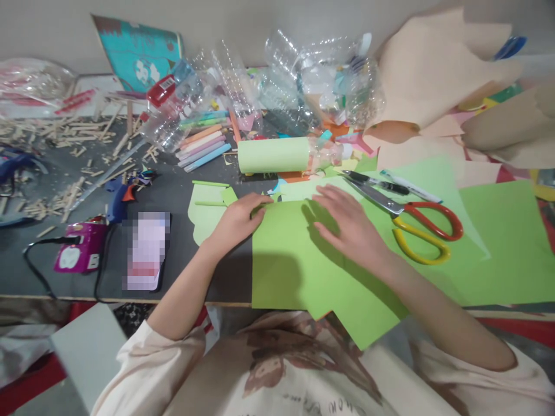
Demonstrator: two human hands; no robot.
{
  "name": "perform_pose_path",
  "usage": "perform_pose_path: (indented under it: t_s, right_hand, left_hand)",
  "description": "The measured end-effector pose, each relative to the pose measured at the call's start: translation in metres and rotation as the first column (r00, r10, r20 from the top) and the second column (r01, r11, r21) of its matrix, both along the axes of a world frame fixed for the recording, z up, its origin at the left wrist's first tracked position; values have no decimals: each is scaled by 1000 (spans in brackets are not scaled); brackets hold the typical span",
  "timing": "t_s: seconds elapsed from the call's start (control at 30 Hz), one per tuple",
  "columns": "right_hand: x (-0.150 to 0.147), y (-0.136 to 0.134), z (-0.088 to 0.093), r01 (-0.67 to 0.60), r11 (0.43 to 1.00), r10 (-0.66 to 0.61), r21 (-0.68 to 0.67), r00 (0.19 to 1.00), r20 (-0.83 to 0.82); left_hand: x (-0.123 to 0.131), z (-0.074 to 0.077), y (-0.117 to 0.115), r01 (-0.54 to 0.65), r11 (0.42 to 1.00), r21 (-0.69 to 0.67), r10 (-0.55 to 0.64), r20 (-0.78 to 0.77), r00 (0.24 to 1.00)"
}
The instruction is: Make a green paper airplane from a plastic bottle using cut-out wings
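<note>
I see a dark grey tabletop (229, 271) across the frame. At lower centre lies a bright green rectangular paper sheet (295, 266). Right of centre I have metal scissors (396, 211) with one red and one yellow handle; above centre, a clear plastic bottle wrapped in pale green paper (275, 155) lies sideways. My right hand (347, 216) spreads its fingers over the sheet; contact I can't judge. My left hand (238, 219) bends its fingers at the sheet's upper-left corner; whether they pinch it I can't tell.
</note>
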State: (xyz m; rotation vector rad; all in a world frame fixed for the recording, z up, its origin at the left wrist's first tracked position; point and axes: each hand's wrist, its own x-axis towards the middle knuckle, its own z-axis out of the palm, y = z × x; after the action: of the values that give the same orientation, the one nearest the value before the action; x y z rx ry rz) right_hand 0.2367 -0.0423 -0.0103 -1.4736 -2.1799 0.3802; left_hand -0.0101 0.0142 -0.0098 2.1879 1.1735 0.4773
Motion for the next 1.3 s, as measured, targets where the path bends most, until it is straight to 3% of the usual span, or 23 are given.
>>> perform_pose_path:
  t_s: [0.1, 0.23, 0.37, 0.5, 0.63, 0.83, 1.0, 1.3]
  right_hand:
    - [-11, 1, -5, -101, 994, 105, -38, 984, 144]
    - [-13, 2, -13, -78, 997, 78, -7, 976, 202]
    - [-12, -8, -23, -90, 993, 73, 78, 977, 202]
    - [-14, -22, -28, -85, 993, 63, 78, 965, 256]
    - [-18, -31, -29, -71, 995, 46, 71, 950, 308]
    - [-21, -39, -31, -73, 997, 67, 7, 949, 307]
    - [-21, -42, -32, -83, 996, 74, 19, 952, 297]
    - [-20, -42, -32, -77, 997, 67, 32, 969, 239]
  left_hand:
    - [1, 0, -1, 2, 1000, 25, -3, 37, 999]
    - [0, 0, -1, 40, 992, 122, -43, 29, 999]
    - [-1, -1, -1, 130, 964, 231, -105, -118, 988]
    - [3, -1, -5, 193, 946, 259, -121, -268, 956]
    - [10, 1, -23, 220, 919, 327, -58, -440, 896]
    - [18, 3, -61, 292, 895, 337, -59, -559, 827]
    - [19, -7, -78, 398, 858, 324, -169, -553, 816]
    - [21, -16, -84, 391, 827, 403, -158, -501, 851]
